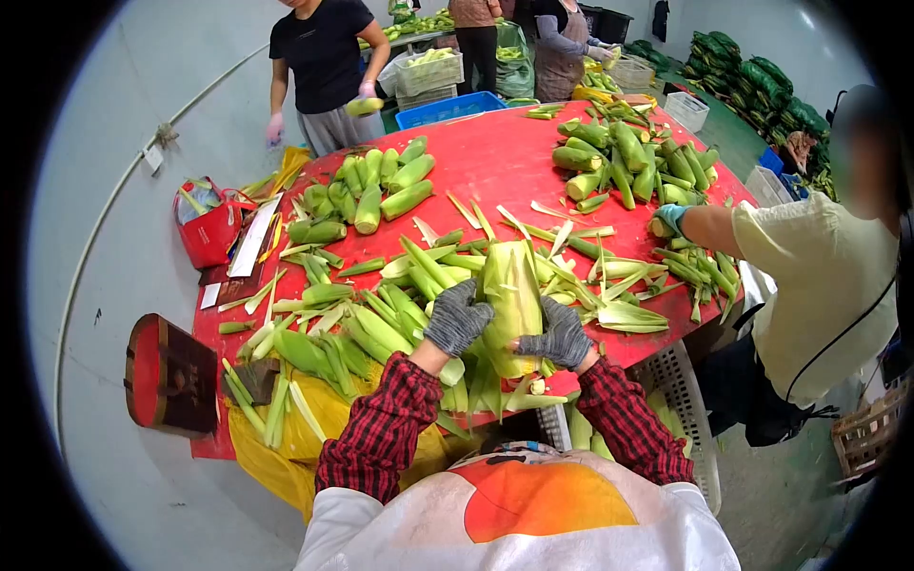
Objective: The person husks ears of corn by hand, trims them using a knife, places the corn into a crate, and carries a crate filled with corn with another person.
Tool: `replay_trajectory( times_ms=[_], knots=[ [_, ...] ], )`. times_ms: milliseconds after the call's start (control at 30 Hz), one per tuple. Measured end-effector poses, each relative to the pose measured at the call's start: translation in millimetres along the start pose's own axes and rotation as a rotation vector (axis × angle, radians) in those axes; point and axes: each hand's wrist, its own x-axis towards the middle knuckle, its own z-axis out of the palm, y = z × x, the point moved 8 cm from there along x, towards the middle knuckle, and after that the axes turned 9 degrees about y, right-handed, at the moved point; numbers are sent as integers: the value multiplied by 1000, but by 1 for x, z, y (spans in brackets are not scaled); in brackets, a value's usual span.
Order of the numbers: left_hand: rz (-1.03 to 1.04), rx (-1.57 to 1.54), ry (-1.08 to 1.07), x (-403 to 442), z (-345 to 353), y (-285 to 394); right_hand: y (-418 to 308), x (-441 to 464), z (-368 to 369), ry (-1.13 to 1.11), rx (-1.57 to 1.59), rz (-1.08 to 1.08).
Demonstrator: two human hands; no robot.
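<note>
In front of me an ear of corn (510,290) stands roughly upright, its pale green husk leaves broad and partly loosened. My left hand (459,320), in a grey knit glove, is closed on the left edge of the husk. On the other side my right hand (564,335), gloved the same way with a bare thumb tip, grips the lower right of the ear, thumb across its front. The fingers behind the husk are hidden. Stripped husk leaves (381,328) lie heaped around both hands.
Piles of unhusked corn (367,186) and more corn (628,162) lie on the red table (476,152). A white crate (700,419) holding ears stands below right. A co-worker's gloved hand (672,220) holds an ear at right; another person (328,71) stands across the table.
</note>
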Motion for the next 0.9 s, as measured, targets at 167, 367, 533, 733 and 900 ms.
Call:
replay_trajectory(
  times_ms=[167,367,533,733,900],
  knots=[
    [-224,-300,186,-7,3,-39,24,-5,23,-243,604,164],
    [-603,-791,148,-17,21,-55,32,7,15,-149,481,149],
    [-656,-1001,-42,-19,33,-28,63,-8,28,-254,589,377],
    [-187,685,78,31,-83,-79,78,-21,3,-25,1218,448],
    [-94,188,367,30,-93,-18,46,4,-31,186,726,272]
  ],
)
